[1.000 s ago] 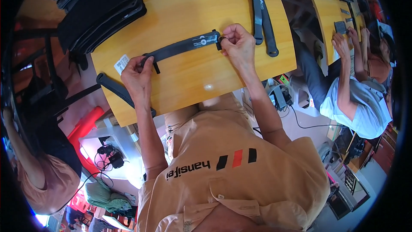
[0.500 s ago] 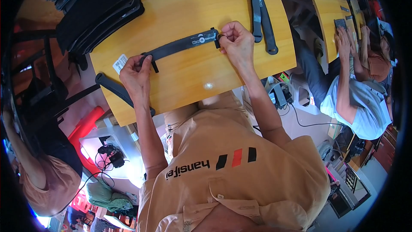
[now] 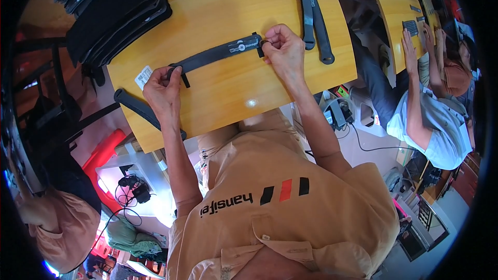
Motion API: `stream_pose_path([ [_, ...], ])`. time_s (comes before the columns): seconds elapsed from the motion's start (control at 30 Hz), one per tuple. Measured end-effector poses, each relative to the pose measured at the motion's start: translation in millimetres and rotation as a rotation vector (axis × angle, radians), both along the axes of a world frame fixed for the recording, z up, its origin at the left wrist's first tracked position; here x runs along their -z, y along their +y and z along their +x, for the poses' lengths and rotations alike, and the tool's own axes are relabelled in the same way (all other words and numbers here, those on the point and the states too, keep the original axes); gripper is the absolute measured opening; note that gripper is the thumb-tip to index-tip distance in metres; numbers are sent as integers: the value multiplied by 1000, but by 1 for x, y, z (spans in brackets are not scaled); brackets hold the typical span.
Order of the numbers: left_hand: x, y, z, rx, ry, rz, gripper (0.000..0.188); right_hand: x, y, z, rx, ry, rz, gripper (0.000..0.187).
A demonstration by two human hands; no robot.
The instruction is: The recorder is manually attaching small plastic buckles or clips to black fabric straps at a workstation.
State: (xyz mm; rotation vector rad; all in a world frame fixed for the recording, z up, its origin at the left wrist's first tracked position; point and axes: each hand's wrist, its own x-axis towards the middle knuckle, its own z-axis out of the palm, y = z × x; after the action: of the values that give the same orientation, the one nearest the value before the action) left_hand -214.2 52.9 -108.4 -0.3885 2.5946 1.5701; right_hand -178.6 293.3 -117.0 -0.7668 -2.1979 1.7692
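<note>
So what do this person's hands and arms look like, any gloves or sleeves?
The left hand and right hand are ungloved, and both forearms are bare. The tan shirt has short sleeves and slanted black and red bars on its chest.

Bright light fills the bench [image 3: 218,5], leaving a small white glare spot [image 3: 251,102] below and between both grips, left [image 3: 162,91] and right [image 3: 284,54], which look reasonably sharp; far outward from them, fisheye curvature bends shapes into black corners.
</note>
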Motion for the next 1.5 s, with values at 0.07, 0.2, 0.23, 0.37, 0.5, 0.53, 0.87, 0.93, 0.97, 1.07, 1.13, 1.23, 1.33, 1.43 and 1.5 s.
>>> stream_pose_path([
  [0.07,1,-1,0,5,0,-7,16,0,-1,0,1,0,0,13],
  [0.2,5,-2,1,-5,-1,-11,16,-1,-2,0,5,-19,25,12],
  [0.23,5,-2,1,-6,4,-21,17,0,-1,0,6,-20,25,12],
  [0.37,5,-2,1,-3,2,-37,17,0,-1,0,-5,-9,49,11],
  [0.5,6,-2,1,-2,10,-26,18,1,-1,-1,-1,-12,58,10],
  [0.53,6,-2,1,-3,20,-26,18,1,-1,-1,-1,-12,58,10],
  [0.87,10,-3,0,9,70,-67,19,4,-2,-2,-18,5,159,9],
  [0.93,10,-4,0,45,82,-113,20,3,-3,-2,2,0,149,9],
  [0.97,10,-4,0,44,90,-112,20,3,-3,-2,-13,-9,180,9],
  [1.07,10,-4,-2,65,157,-198,23,5,-2,-3,-33,-9,222,9],
  [1.13,9,-3,-3,82,137,-245,24,6,-1,-3,-36,1,234,8],
  [1.23,5,-4,-3,90,150,-283,25,5,0,-4,-61,-15,275,7],
  [1.33,1,-3,-4,82,148,-261,26,8,3,-5,-71,-8,293,7],
  [1.43,3,-6,-5,104,136,-220,26,13,6,-6,-100,31,322,5],
  [1.5,17,-14,-8,95,129,-199,26,10,3,-7,-127,22,304,3],
])
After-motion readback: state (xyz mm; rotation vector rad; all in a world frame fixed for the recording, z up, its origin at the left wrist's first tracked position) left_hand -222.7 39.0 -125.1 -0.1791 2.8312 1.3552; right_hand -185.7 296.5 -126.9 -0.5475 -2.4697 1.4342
